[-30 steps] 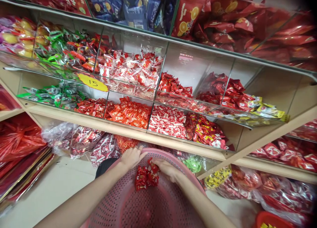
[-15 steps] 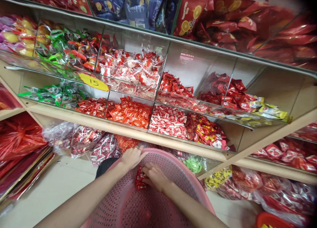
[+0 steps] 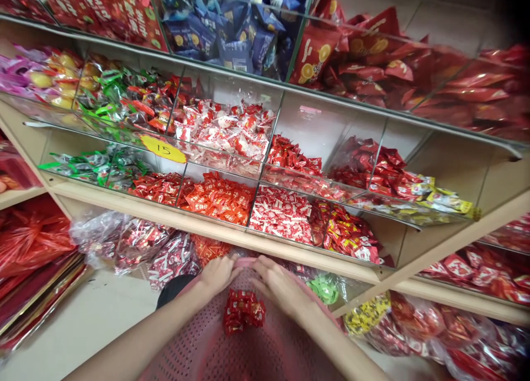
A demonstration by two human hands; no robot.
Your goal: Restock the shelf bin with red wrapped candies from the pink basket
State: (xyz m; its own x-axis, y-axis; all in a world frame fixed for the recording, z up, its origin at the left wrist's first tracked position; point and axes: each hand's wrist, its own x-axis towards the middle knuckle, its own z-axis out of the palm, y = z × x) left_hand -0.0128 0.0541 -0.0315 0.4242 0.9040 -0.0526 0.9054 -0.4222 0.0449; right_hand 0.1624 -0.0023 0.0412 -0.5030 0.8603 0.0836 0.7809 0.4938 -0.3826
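A pink perforated basket (image 3: 194, 328) is in front of me, its far rim close to the lower shelf edge. My left hand (image 3: 219, 273) grips that rim, fingers wrapped over it. Just to the right, my right hand (image 3: 275, 281) has its fingers curled over the same rim. Below and between the hands, a cluster of red wrapped candies (image 3: 244, 310) lies against the inside of the basket, touched by neither hand.
Candy shelves (image 3: 323, 254) with clear dividers span the view, with a yellow price tag (image 3: 163, 148) at left. Bagged candies (image 3: 174, 259) lie under the shelf. Red bags (image 3: 31, 229) stand at far left, yellow packets (image 3: 367, 313) at lower right.
My right hand has let go of the red candies and moved up onto the basket rim. The basket looks tilted more steeply, and more red candies show inside. The view has shifted slightly upward.
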